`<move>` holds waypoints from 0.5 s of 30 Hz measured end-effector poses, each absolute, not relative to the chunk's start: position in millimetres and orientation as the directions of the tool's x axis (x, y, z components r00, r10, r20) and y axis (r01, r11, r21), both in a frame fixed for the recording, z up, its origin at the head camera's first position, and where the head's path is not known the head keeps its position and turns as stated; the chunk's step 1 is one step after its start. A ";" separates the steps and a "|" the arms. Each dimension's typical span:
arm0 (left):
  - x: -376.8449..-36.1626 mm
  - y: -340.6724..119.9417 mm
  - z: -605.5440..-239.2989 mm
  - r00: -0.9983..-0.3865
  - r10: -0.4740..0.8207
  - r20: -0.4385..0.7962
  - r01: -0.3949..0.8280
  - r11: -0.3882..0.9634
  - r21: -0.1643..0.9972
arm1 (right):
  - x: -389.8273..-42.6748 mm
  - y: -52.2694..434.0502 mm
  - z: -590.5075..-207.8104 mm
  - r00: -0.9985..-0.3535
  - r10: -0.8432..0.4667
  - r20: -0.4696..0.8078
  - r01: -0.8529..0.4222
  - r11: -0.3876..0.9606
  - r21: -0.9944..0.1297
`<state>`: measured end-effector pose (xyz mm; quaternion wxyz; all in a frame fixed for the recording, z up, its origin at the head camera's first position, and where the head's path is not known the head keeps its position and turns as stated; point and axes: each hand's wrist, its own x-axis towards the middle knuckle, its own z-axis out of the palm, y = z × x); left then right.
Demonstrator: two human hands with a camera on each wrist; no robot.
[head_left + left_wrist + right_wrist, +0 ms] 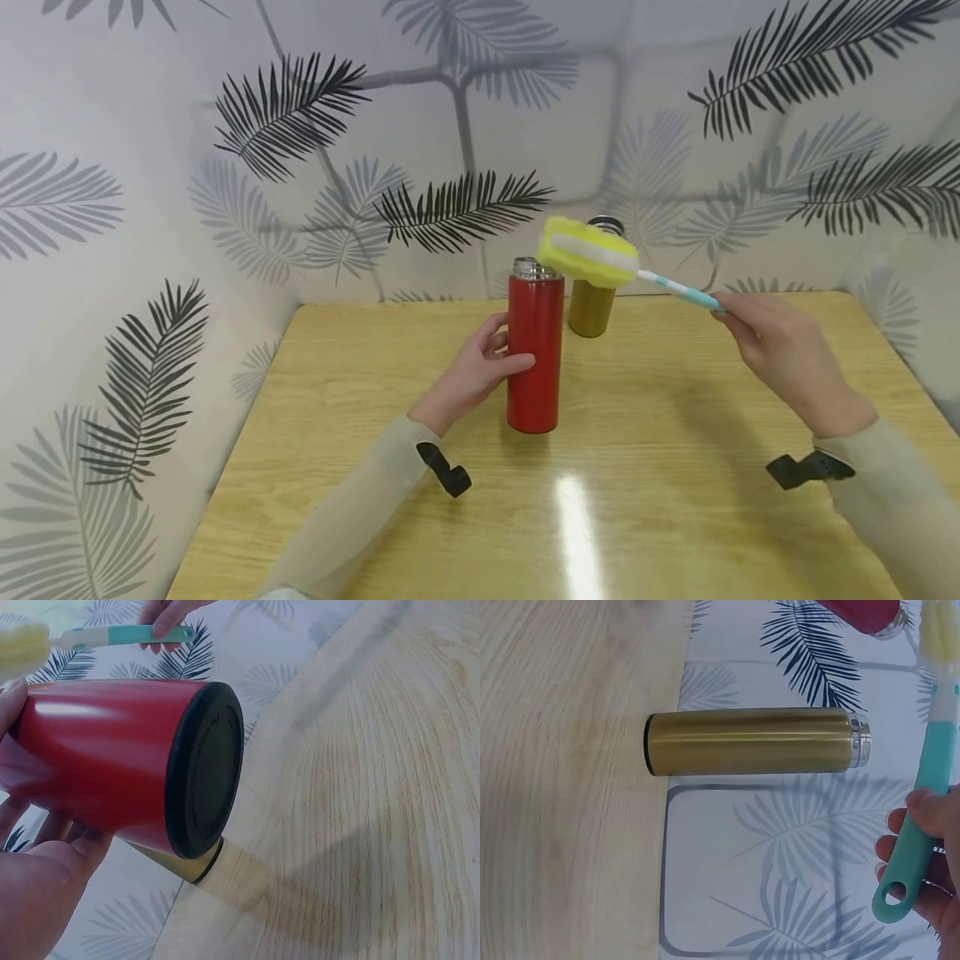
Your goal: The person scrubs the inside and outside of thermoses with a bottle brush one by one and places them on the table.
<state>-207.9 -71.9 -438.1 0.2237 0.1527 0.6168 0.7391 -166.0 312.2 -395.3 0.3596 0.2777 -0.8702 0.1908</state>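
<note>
My left grip (480,367) wraps a glossy red flask (535,354); at two o'clock stands a brass-gold flask (590,308). My brush (600,258) is yellow sponge, seemingly white-striped, teal-handled. Desk (675,467): pale woodgrain.

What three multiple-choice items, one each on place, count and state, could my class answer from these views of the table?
1. Where is the gold flask?
A. behind the red flask
B. in the left hand
C. lying down

2. How many flasks stand on the table?
A. one
B. two
C. three

3. What is the right hand doing?
A. resting flat
B. gripping the sponge brush
C. gripping a lid

Key: 1 A, it stands farther back; 2 B, red and gold; 3 B, fingers wrap the teal handle.
</note>
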 end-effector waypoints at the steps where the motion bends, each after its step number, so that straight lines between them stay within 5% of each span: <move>1: -207.8 -72.1 -437.9 -0.853 0.519 -0.051 -0.143 -0.139 0.980 | -165.7 312.5 -394.6 -0.587 -0.342 0.733 -0.618 0.775 -0.134; 15: -208.9 -77.0 -436.3 -0.883 0.469 -0.021 -0.082 -0.111 0.990 | -163.4 319.7 -402.0 -0.579 -0.324 0.748 -0.627 0.763 -0.156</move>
